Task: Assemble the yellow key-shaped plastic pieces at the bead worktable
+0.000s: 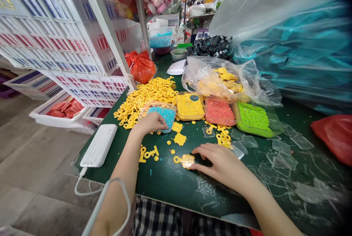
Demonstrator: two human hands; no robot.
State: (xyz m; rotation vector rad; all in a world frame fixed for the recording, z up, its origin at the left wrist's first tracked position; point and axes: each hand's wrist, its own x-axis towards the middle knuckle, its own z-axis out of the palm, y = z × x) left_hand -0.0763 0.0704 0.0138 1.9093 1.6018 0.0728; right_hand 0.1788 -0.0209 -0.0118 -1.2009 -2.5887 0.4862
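My left hand (150, 122) reaches to the tray of blue beads (165, 114), its fingers curled together at the tray's near edge; what they pinch is hidden. My right hand (220, 162) lies on the green table (170, 181), fingers stretched out, fingertips touching a yellow key-shaped piece (185, 160). More yellow pieces (148, 152) lie loose between my hands. Trays of yellow beads (189, 106), red beads (219, 111) and green beads (252, 119) stand in a row behind.
A heap of yellow pieces (145, 96) covers the table's left back. A white power bank (99, 145) with cable lies at the left edge. Clear plastic pieces (277, 155) are scattered right. Plastic bags (288, 41) rise at the right; white crates (55, 38) stand left.
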